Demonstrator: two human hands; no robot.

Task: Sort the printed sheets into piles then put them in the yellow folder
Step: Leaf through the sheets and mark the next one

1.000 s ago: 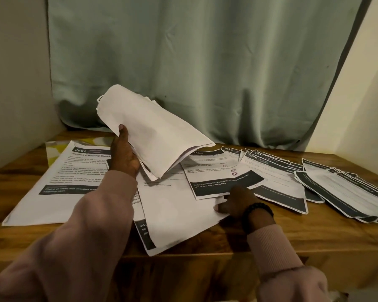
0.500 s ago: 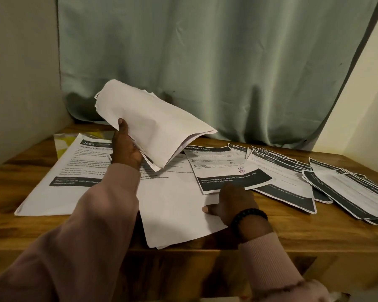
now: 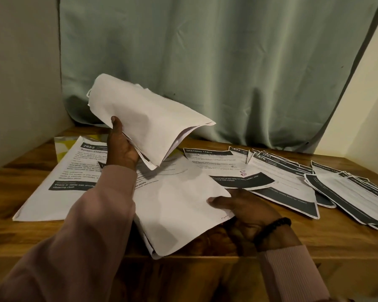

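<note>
Head view: the left hand (image 3: 121, 147) grips a drooping sheaf (image 3: 148, 118) of sheets above the bench (image 3: 347, 232) — thin, floppy paper, probably best held near an edge with support underneath. The right hand (image 3: 244, 208) pinches the corner of a blank-side-up sheet (image 3: 179, 203). Printed sheets (image 3: 292, 177) lie fanned in piles to the right; the folder (image 3: 62, 146) peeks out far left — mostly covered.

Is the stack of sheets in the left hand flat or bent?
Bent. The stack of sheets curves over the left hand, which grips its lower edge, and its free end droops toward the table.
</note>
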